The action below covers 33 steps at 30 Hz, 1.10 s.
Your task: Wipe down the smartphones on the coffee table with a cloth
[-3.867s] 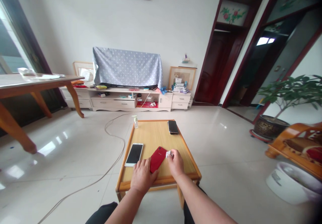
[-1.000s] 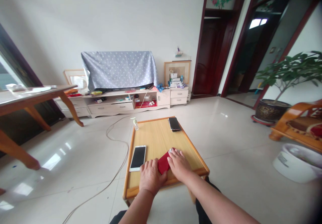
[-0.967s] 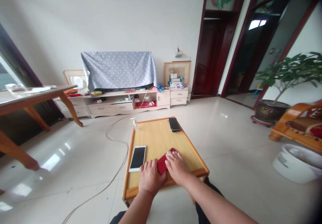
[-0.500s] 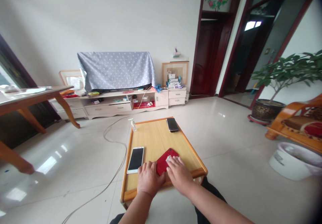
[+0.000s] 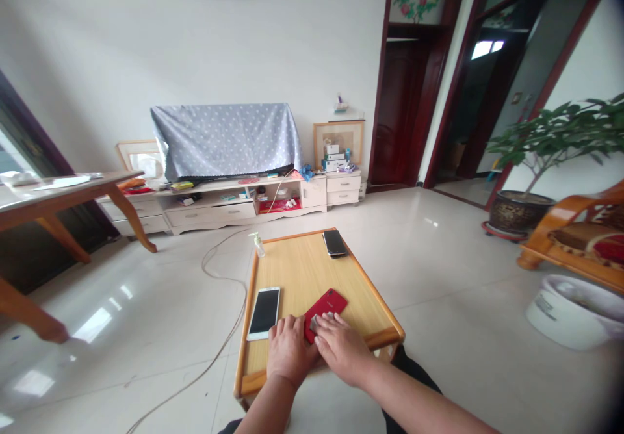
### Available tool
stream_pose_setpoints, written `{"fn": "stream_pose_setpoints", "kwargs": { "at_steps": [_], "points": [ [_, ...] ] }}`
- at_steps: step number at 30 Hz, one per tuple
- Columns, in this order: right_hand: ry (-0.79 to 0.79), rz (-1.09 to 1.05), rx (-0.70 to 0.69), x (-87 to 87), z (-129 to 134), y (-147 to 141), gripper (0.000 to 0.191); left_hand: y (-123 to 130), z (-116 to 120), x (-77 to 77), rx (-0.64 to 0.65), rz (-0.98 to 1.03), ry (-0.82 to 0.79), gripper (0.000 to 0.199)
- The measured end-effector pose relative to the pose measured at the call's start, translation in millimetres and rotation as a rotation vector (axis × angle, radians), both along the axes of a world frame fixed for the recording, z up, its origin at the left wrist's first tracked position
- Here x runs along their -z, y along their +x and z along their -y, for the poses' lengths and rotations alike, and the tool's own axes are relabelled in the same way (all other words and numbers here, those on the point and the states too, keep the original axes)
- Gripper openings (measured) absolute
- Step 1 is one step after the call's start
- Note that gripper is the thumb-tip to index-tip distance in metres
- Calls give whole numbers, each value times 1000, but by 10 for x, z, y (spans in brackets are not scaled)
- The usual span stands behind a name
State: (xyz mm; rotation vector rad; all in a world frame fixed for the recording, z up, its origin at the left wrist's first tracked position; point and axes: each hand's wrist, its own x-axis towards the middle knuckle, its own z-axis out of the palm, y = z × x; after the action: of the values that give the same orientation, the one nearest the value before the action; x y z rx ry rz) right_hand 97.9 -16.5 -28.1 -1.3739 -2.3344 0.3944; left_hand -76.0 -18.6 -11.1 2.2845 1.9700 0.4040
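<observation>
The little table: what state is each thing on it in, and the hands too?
Red phone: lying back up, at a slant, partly covered
White phone: flat, screen up and dark
Black phone: lying screen up, dark
Pump bottle: upright; fill level too small to tell
White tissue or cloth: crumpled, on the red phone's back
Left hand: against the red phone's near end
Right hand: fingers outstretched over the tissue or cloth

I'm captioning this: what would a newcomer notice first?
Probably the slim red phone on the pale wooden table, the bare left hand at its near end and the bare right hand over a crumpled whitish wad upon it. Beyond, a blue-grey polka-dot cloth drapes something wide on the low cream cabinet.
</observation>
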Motion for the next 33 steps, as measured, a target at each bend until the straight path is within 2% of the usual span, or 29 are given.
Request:
{"fn": "stream_pose_setpoints", "kwargs": {
  "at_steps": [5, 7, 10, 11, 13, 16, 18, 20, 23, 26, 28, 31, 33],
  "points": [
    [-36, 46, 345, 1, -268, 89, 49, 7, 8, -14, -8, 0, 5, 45],
    [-28, 45, 290, 23, -288, 15, 50, 3, 7, -18, -4, 7, 7, 42],
    [-11, 32, 51, 26, -270, -140, 51, -10, 5, -13, 2, 24, 13, 38],
    [-12, 31, 17, 8, -286, -167, 50, -15, 4, -11, 5, 27, 13, 37],
    [-24, 42, 65, -52, -376, -155, 48, -22, 3, -7, 7, 21, 15, 39],
    [-36, 59, 240, -130, -557, -46, 48, -30, -2, 2, 2, 2, 26, 43],
    [-38, 63, 283, -129, -603, -20, 49, -36, -7, 15, 4, 0, 26, 44],
    [-38, 69, 220, -91, -553, -81, 48, -43, -13, 37, 8, 6, 20, 42],
    [-32, 56, 24, -48, -360, -276, 47, -64, -25, 85, -2, 22, 15, 43],
    [-9, 25, -102, -87, -154, -413, 47, -93, -39, 135, -15, 28, 11, 52],
    [7, 10, -157, -123, -55, -398, 46, -107, -45, 153, -12, 22, 5, 54],
    [2, 1, -153, -114, -19, -217, 45, -102, -42, 145, -12, 21, 12, 48],
    [-10, 12, -65, -65, -79, -53, 45, -85, -32, 123, -15, 23, 38, 44]
  ]
}}
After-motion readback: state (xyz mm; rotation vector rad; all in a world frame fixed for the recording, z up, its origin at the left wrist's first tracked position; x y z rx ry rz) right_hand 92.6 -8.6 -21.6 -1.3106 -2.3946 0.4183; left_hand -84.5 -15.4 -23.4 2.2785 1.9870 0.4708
